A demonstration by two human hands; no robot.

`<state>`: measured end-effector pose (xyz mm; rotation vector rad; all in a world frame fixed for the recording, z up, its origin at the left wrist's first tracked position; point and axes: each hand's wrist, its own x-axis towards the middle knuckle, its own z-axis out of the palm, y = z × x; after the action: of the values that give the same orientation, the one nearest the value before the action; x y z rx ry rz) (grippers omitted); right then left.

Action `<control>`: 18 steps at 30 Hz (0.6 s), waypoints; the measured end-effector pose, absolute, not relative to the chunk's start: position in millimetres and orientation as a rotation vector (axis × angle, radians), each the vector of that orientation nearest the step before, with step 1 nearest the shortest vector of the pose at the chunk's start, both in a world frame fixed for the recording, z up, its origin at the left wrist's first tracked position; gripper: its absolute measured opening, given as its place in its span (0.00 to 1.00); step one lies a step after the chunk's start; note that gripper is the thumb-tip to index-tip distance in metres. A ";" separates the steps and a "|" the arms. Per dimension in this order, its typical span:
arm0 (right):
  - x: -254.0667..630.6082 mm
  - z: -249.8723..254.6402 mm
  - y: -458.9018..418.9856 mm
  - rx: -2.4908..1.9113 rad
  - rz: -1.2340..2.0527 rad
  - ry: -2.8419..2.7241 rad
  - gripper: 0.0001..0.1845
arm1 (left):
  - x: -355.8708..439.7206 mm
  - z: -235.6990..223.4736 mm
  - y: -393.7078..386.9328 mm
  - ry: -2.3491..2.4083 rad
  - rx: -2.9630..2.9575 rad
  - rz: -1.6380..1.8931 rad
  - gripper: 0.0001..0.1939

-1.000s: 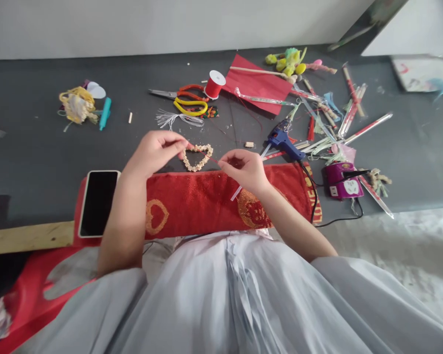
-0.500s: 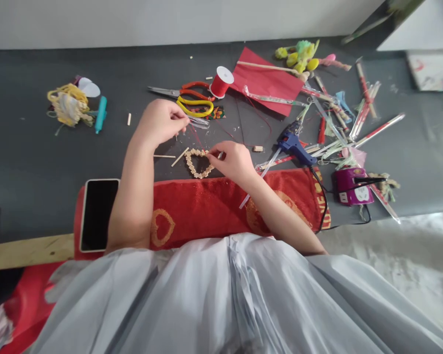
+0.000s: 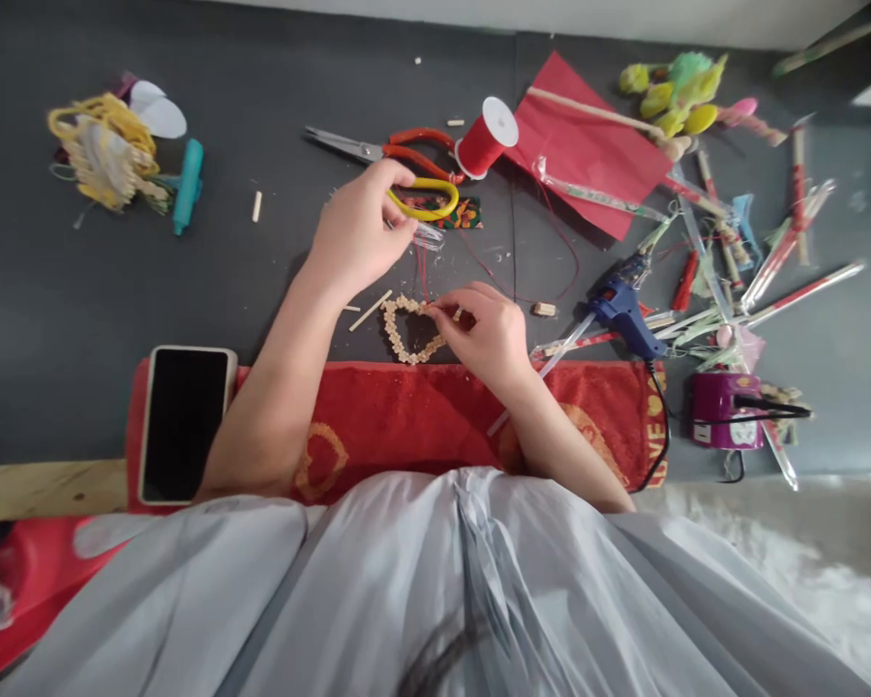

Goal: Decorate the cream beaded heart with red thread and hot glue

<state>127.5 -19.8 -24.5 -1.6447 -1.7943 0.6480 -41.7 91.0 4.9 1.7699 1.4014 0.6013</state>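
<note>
A heart-shaped ring of small pale wooden pieces [image 3: 399, 344] lies on the dark table just beyond the red towel. My right hand [image 3: 488, 334] is closed in a pinch on the upper right part of this heart. Red thread [image 3: 422, 261] runs from there up to my left hand [image 3: 367, 223], whose closed fingertips hold its upper end. My left hand hovers beside the yellow handle of the scissors [image 3: 413, 155], which lie with their blades toward the left. A spool of red thread [image 3: 483, 140] rests against the scissors' orange handle.
A blue glue gun [image 3: 628, 310] with its cord lies to the right, near a purple power socket [image 3: 726, 411] and several wrapped sticks. Red paper [image 3: 587, 145] is at the back. A phone [image 3: 187, 426] lies left on the red towel [image 3: 406, 416]; a teal marker [image 3: 187, 189] is farther back.
The camera view has shifted and tilted. My left hand has moved closer to the yellow scissor handle, and the thread now runs more upright. My right hand stays at the heart.
</note>
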 end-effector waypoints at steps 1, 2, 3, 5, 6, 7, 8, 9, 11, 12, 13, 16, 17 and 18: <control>128.4 -24.0 -20.2 -1.626 0.661 -1.755 0.06 | -43.1 10.0 89.8 1.402 1.817 0.611 0.17; 129.4 -23.3 -20.3 -1.611 0.684 -1.709 0.07 | -44.1 15.5 88.2 1.380 1.857 0.595 0.14; 130.5 -22.7 -20.1 -1.600 0.717 -1.652 0.07 | -44.7 21.0 86.5 1.329 1.888 0.539 0.11; 132.4 -22.2 -19.0 -1.590 0.810 -1.516 0.07 | -44.2 30.6 82.9 1.211 1.929 0.408 0.09; 133.2 -22.2 -18.2 -1.584 0.862 -1.446 0.08 | -43.4 34.1 81.3 1.163 1.955 0.329 0.10; 133.9 -22.5 -17.4 -1.579 0.909 -1.384 0.10 | -42.3 36.5 79.9 1.127 1.988 0.258 0.11; 134.5 -22.8 -16.5 -1.574 0.949 -1.332 0.12 | -41.1 37.8 78.7 1.098 2.016 0.207 0.13; 134.9 -23.1 -15.7 -1.568 0.981 -1.292 0.15 | -39.8 38.0 77.9 1.075 2.038 0.179 0.14; 135.4 -23.3 -14.4 -1.548 1.033 -1.235 0.20 | -37.2 36.2 76.9 1.045 2.070 0.163 0.14; 135.5 -23.2 -13.9 -1.534 1.051 -1.210 0.21 | -36.1 34.7 76.7 1.038 2.076 0.165 0.13; 135.7 -23.1 -13.4 -1.516 1.062 -1.188 0.23 | -35.0 33.1 76.7 1.033 2.077 0.162 0.12; 136.5 -23.6 -12.5 -1.489 1.063 -1.151 0.24 | -32.9 29.2 77.2 1.025 2.048 0.172 0.08; 137.0 -24.2 -12.3 -1.497 1.058 -1.149 0.24 | -32.7 28.6 77.5 1.021 2.032 0.184 0.06; 137.6 -24.9 -12.2 -1.513 1.048 -1.153 0.24 | -32.7 28.3 77.9 1.018 2.021 0.193 0.06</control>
<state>137.6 -12.2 -24.9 -1.5128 -1.1526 1.0481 -32.7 77.9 28.3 2.0213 1.0178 0.1932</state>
